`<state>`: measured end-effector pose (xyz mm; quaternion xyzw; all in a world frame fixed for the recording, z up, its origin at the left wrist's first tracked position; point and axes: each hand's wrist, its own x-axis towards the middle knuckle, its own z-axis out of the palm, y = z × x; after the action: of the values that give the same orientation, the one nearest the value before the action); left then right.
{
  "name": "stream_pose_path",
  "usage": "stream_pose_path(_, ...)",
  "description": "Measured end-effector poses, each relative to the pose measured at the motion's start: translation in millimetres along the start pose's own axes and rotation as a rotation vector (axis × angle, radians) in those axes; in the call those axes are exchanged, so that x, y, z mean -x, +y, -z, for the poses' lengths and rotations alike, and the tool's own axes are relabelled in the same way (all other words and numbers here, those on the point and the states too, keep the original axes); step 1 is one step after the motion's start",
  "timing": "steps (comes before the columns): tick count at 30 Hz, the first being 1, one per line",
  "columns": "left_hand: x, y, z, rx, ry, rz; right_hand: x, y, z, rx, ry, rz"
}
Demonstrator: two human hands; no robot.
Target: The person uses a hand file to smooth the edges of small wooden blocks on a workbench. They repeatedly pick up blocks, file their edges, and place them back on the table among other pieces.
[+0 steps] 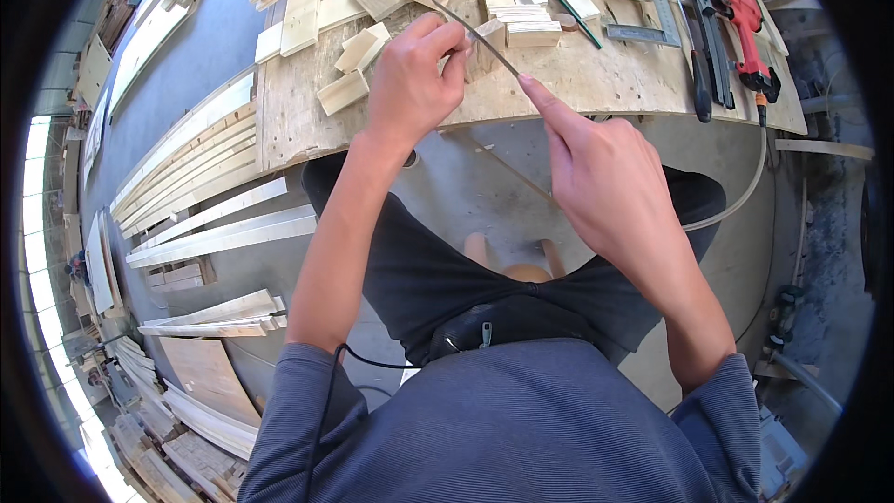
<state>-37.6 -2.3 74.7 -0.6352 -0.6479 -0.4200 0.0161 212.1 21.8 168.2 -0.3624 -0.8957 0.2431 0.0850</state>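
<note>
My right hand (605, 177) is closed round the near end of a thin, dark metal file (484, 40), its index finger stretched along the tool. The file's handle is hidden in the palm. Its narrow strip slants up and left across a small wooden block (487, 61). My left hand (424, 79) is closed at that block's left side, fingers curled and thumb close to the file; the grip is partly hidden. Just beyond are a small stack of pale wood pieces (526, 20) and a dark green pencil-like stick (568, 12).
A plywood workbench (605, 84) bears many wood offcuts (343, 91), a metal square (656, 34), a dark-handled screwdriver (700, 84) and a red air nailer (742, 23) with a hose. Long planks (191, 168) lie at the left. My legs are under the bench's front edge.
</note>
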Motion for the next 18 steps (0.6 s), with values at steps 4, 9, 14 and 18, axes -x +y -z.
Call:
stream_pose_path(4,-1,-11,-1,0.051,0.030,0.002,-12,-7,2,0.056,0.013,0.045)
stream_pose_path(9,4,4,-2,0.036,-0.006,0.054,-3,-1,16,0.012,0.027,0.042)
stream_pose_path(14,3,5,0,-0.027,0.041,0.017,-14,-14,24,0.086,-0.011,0.057)
stream_pose_path(18,5,-1,5,0.018,0.063,0.088,-21,-17,20,0.102,-0.005,0.075)
